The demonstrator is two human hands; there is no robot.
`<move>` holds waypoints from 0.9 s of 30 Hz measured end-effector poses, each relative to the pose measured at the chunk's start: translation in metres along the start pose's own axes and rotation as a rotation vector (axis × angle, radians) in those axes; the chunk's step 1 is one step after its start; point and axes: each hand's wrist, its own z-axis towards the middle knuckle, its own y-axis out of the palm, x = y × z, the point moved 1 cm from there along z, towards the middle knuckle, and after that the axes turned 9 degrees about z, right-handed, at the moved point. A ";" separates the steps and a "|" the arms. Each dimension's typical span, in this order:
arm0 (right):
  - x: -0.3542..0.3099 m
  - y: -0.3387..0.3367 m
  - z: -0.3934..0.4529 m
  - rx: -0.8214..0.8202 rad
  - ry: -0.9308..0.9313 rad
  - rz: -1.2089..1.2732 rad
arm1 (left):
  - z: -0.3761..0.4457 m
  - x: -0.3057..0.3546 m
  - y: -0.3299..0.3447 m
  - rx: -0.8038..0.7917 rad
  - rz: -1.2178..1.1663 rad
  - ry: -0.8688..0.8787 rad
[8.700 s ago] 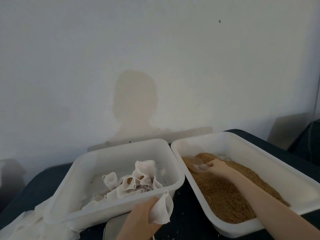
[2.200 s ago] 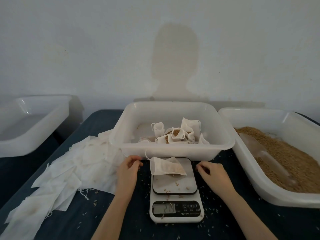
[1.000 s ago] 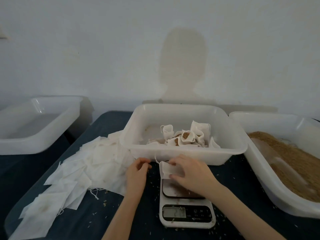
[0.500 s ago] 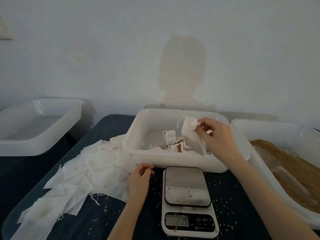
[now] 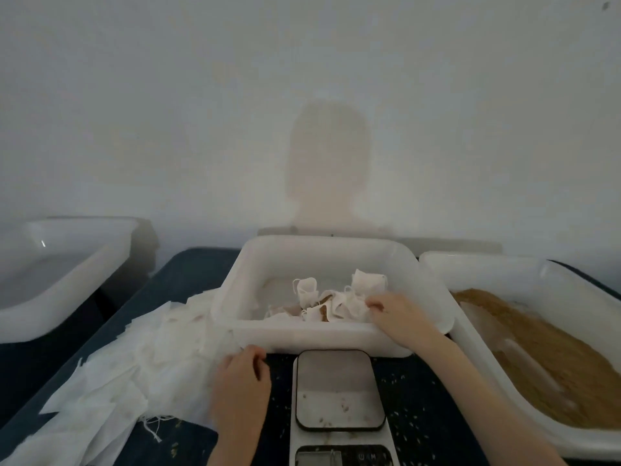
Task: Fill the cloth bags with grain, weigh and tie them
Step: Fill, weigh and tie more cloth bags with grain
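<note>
Scale (image 5: 340, 390) at lower centre, platform bare apart from stray grains. Left hand (image 5: 241, 388) beside it, fingers curled at the edge of the flat empty bags (image 5: 134, 364); grip uncertain. Right hand (image 5: 395, 312) reaches over the middle tray (image 5: 322, 334) rim, fingers on the filled bags (image 5: 336, 299). Grain tray (image 5: 504, 280) at right.

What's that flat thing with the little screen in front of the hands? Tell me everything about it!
It's a small kitchen scale, white-bodied and probably plastic, with a dark-rimmed, silvery grey weighing plate on top. It lies flat on the dark table, just in front of the middle white tub. A few stray grains lie on the plate; no bag is on it. Its screen and buttons sit at the near edge, partly cut off and too blurry to read. Neither hand touches it.
</note>
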 end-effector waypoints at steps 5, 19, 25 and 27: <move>-0.005 -0.004 -0.007 0.125 -0.048 0.071 | 0.002 -0.010 0.002 -0.013 0.337 -0.062; -0.029 0.016 -0.024 0.244 -0.239 0.078 | 0.004 -0.020 -0.022 0.048 0.397 -0.059; -0.025 0.024 -0.023 0.215 -0.178 0.065 | 0.006 -0.035 -0.027 -0.023 0.463 -0.003; -0.025 0.027 -0.024 0.215 -0.190 0.051 | 0.008 -0.034 -0.032 -0.018 0.502 0.011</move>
